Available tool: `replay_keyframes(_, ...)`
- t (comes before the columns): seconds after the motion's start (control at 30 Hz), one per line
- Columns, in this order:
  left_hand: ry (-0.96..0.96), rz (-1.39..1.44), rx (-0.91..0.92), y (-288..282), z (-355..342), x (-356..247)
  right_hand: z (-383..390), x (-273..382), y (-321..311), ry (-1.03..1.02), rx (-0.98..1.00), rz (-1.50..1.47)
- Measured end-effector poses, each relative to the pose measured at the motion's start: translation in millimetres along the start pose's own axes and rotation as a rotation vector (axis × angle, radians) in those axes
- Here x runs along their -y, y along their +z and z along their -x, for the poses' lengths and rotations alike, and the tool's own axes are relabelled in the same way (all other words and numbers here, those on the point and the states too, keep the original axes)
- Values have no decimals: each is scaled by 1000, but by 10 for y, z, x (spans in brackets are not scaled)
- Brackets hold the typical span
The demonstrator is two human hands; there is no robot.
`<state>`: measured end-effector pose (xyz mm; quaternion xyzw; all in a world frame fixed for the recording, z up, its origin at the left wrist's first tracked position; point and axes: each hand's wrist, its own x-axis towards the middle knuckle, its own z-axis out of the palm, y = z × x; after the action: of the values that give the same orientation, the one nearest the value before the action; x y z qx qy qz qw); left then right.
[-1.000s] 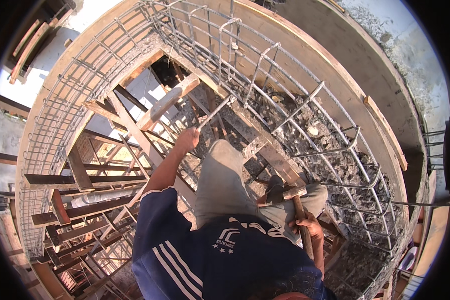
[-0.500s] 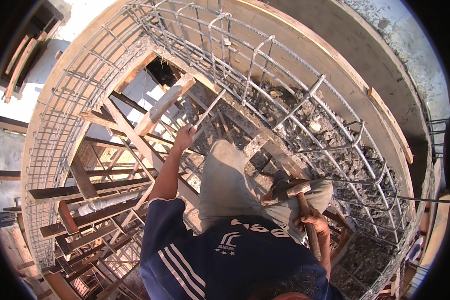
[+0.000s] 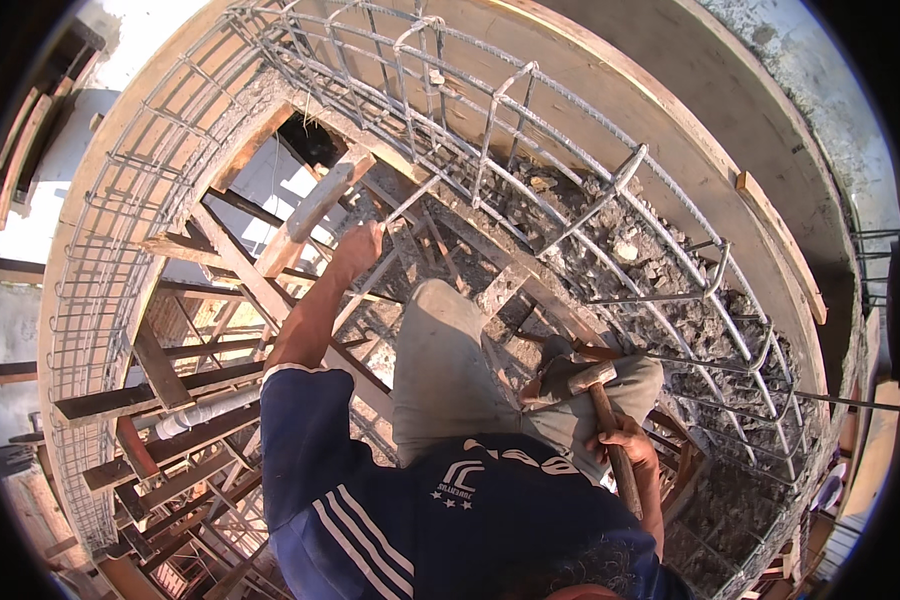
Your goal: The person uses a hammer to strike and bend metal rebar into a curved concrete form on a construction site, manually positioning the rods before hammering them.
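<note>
My left hand, arm stretched forward, is closed around one end of a straight metal rod. The rod slants up and to the right, its far end by the lower bars of the rebar cage and the inner formwork edge. I cannot tell if that end touches them. On the right, my right hand is wrapped round the wooden handle of a hammer. Its blocky head points away from me and lies over my bent right leg.
Rough broken concrete fills the trough under the rebar on the right. A tall curved formwork board stands behind it. Below and left, crossing timber props leave open gaps over a drop. More rebar mesh runs along the left.
My left hand has shifted a little left and away from me, with the rod in it. The left arm has swung outward. My right hand and the hammer have stayed nearly still.
</note>
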<state>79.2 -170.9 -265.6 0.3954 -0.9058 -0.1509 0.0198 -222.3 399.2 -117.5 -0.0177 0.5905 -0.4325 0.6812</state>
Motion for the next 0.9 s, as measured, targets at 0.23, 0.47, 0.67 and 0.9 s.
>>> replay_keyframes(0.23,-32,82,70,-357,373,251,9,24,30,-12,-24,-4)
replay_keyframes(0.47,-13,177,18,9,-185,-141,-38,-12,-10,-2,-33,-2)
replay_keyframes(0.67,-35,255,51,-282,122,-210,-38,-42,-25,1,-43,0)
replay_keyframes(0.9,-152,237,259,-203,797,44,-31,-54,-86,25,-24,-15)
